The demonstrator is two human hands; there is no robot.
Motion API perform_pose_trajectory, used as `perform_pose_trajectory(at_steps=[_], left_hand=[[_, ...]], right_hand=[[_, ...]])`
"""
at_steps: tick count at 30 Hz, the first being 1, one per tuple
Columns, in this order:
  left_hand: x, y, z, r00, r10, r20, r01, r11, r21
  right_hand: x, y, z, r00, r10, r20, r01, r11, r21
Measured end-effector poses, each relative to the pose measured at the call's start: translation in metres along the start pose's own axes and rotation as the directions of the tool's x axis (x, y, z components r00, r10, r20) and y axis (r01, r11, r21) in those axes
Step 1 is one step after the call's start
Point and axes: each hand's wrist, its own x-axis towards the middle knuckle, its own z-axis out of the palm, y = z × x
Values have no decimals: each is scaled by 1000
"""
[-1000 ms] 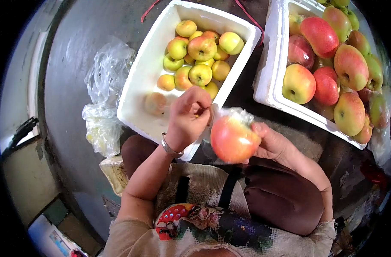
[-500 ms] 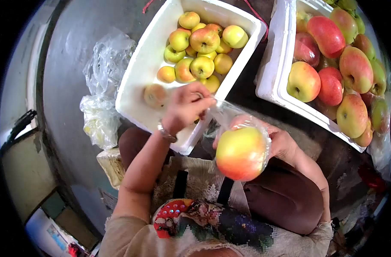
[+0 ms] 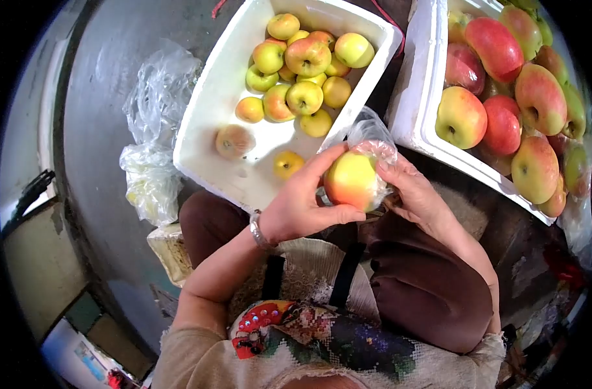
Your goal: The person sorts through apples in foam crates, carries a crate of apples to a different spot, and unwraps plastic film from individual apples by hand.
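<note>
Between my two hands, above my lap, is a yellow-and-red apple [image 3: 349, 179] partly covered by a clear plastic bag [image 3: 376, 141]. My left hand [image 3: 303, 200] curves around its left side, thumb below and fingers behind. My right hand [image 3: 420, 194] grips the right side, its thumb pressing on the gathered plastic; its other fingers are partly hidden. Just beyond, a white foam box [image 3: 198, 146] holds several yellow apples [image 3: 305, 97]. One small yellow apple [image 3: 288, 165] lies in it near my left wrist, and a plastic-covered apple [image 3: 235, 141] rests by the box's left wall.
To the right stands a second white foam box [image 3: 409, 123] heaped with red and yellow apples [image 3: 503, 126]. Crumpled clear plastic bags [image 3: 154, 123] lie on the grey floor [image 3: 104, 162] at left. A small worn pale block [image 3: 168, 251] sits by my left knee.
My left hand has come down from pulling the plastic and now holds the apple's left side. The apple has moved up slightly, and the loose plastic now bunches above it.
</note>
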Motion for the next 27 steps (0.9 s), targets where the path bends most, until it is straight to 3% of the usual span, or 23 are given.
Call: perform_pose_trajectory(at_steps=[2, 5, 7, 12, 14, 18, 21, 24, 26, 27], left_hand=[[2, -10, 4, 994, 101, -41, -97, 991, 92], [8, -10, 3, 992, 126, -25, -124, 990, 60], [12, -7, 0, 997, 81, -18, -83, 966, -245], [12, -3, -7, 989, 53, -136, -104, 911, -400], [12, 1, -6, 988, 29, -149, -126, 706, -697], [11, 0, -4, 967, 70, -245, -211, 760, -615], [13, 0, -8, 931, 131, -341, -300, 807, -509], [12, 2, -14, 921, 115, -372, -319, 772, -550], [11, 1, -16, 923, 123, -365, -322, 768, -554], [9, 2, -14, 934, 81, -349, -292, 736, -611]], right_hand=[[2, 4, -1, 999, 35, -27, -34, 998, 57], [2, 5, 1, 997, -75, -27, 74, 997, -32], [2, 5, -5, 993, -36, -111, 33, 999, -34], [8, 5, -1, 984, -119, -133, 127, 990, 58], [10, 10, -4, 952, -243, -185, 217, 965, -147], [7, 15, -10, 940, -299, -168, 265, 944, -196], [1, 14, -13, 918, -372, -134, 306, 883, -355], [-5, 6, -8, 939, -344, 10, 301, 806, -510], [-9, 0, -8, 953, -186, 241, 296, 753, -588], [-10, -5, -3, 948, -115, 298, 267, 798, -541]])
